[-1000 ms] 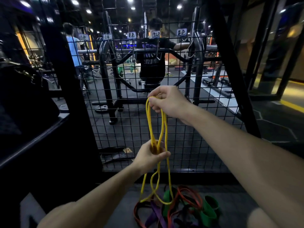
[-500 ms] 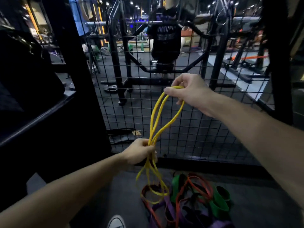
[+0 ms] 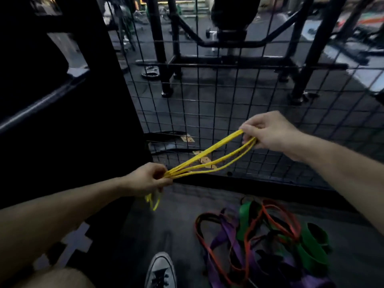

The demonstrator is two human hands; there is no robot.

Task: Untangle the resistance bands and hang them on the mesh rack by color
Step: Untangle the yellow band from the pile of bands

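Left hand [image 3: 148, 179] and right hand [image 3: 268, 133] each pinch one end of the thin yellow rubber resistance band [image 3: 209, 157], stretched before the black wire mesh rack [image 3: 209, 104]. A slipped pinch could snap it back.

There is one camera only, worn on the person's head, wide-angle, tilted forward and down. It faces the black wire mesh rack [image 3: 218, 113] at twelve o'clock, close by. Both bare forearms reach in from the bottom corners, near the lens, and a grey canvas shoe [image 3: 161, 271] sits at six o'clock.
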